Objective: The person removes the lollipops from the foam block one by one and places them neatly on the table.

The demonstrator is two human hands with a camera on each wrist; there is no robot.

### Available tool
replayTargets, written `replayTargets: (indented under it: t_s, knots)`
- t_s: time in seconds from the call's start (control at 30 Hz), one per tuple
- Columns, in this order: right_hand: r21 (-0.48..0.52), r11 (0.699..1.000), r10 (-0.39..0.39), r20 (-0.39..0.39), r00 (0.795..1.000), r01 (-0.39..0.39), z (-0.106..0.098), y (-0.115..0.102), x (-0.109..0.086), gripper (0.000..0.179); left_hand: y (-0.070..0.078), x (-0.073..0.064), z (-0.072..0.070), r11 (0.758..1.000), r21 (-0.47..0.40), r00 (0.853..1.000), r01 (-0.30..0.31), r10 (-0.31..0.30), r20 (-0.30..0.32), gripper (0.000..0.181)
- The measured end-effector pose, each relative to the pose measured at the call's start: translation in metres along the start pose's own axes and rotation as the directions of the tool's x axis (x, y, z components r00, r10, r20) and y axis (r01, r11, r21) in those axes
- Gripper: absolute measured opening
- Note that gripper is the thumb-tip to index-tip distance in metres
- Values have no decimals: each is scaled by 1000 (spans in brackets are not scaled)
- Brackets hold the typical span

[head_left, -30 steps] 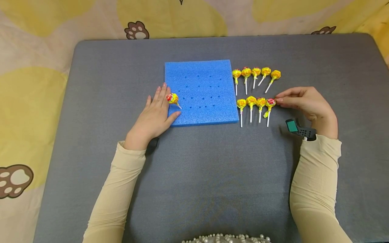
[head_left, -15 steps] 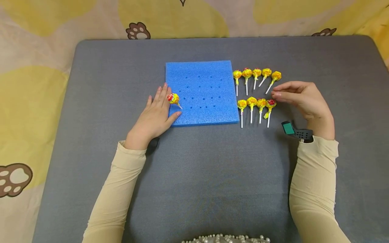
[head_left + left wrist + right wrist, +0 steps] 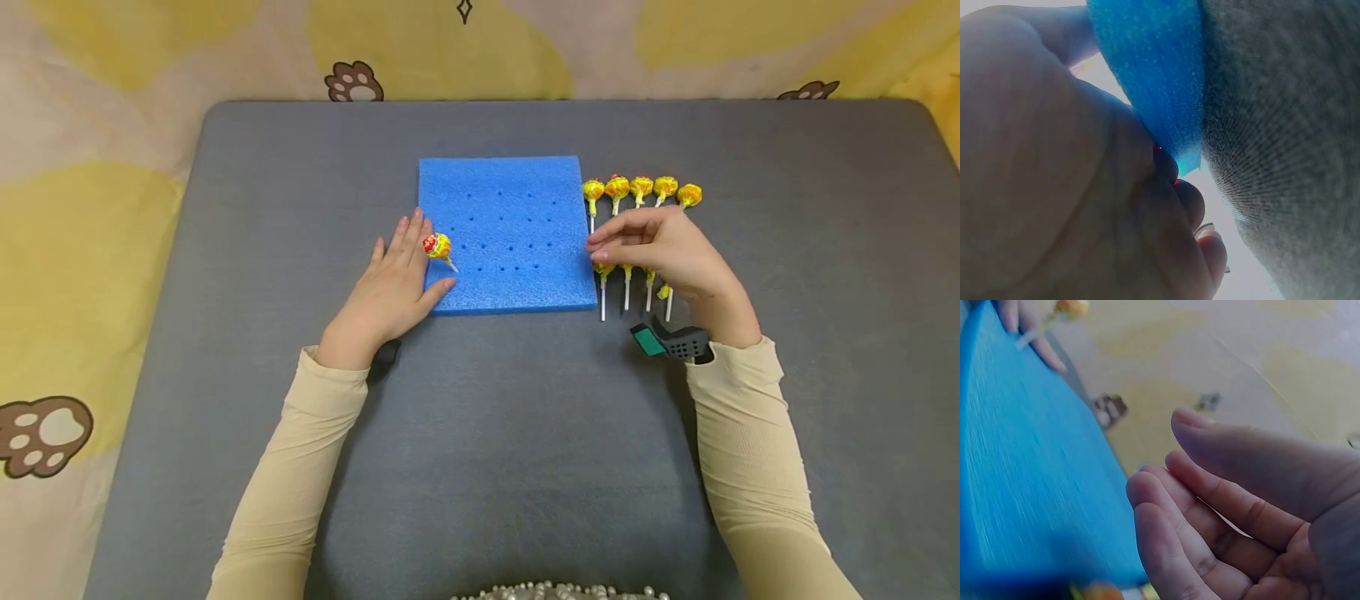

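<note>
My left hand (image 3: 386, 292) lies flat with straight fingers on the left edge of a blue foam block (image 3: 517, 287) dotted with small holes. Beside those fingers one yellow-and-red wrapped lollipop (image 3: 438, 247) stands in the block, stick down. At the block's right edge hovers my right hand (image 3: 671, 254), over a front row of lollipops (image 3: 603, 287) whose heads it mostly covers. Seen in the right wrist view, its thumb and bent fingers are apart with nothing between them. Behind it lies a back row of lollipops (image 3: 617, 187), their sticks partly hidden.
Everything lies on a grey table (image 3: 487, 433) with rounded back corners. A yellow paw-print cloth (image 3: 442, 50) hangs along the back and left. A black wrist mount (image 3: 675, 342) with a green patch sits on the right wrist.
My right hand has swung left from the right end of the lollipop rows to the block's right edge. The left hand and the standing lollipop keep their places; the head view has shifted slightly.
</note>
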State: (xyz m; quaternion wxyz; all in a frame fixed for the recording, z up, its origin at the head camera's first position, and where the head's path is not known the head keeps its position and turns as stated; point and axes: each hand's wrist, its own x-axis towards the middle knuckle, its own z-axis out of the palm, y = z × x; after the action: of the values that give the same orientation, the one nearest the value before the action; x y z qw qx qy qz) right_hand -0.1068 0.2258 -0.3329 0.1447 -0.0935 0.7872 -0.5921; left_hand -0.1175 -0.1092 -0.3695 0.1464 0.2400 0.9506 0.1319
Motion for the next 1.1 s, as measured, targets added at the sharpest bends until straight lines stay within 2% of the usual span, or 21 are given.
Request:
replayTargets:
  t_s: [0.17, 0.37, 0.57, 0.77, 1.1]
  knots:
    - [-31, 999, 16, 55, 998, -14, 18, -7, 14, 18, 1, 0, 0, 1000, -6, 1000, -2, 2, -4, 81]
    - [1, 1000, 4, 83, 997, -4, 38, -16, 32, 18, 1, 1, 1, 1000, -9, 1000, -5, 5, -3, 81]
    - [47, 999, -22, 95, 995, 17, 59, -19, 49, 16, 2, 2, 1, 1000, -3, 1000, 0, 0, -4, 82]
    - [51, 998, -26, 104, 994, 21, 75, -22, 62, 19, 3, 3, 0, 1000, 4, 1000, 6, -6, 2, 82]
    - [105, 994, -36, 73, 997, 28, 103, -25, 76, 22, 3, 2, -1, 1000, 0, 1000, 3, -3, 8, 81]
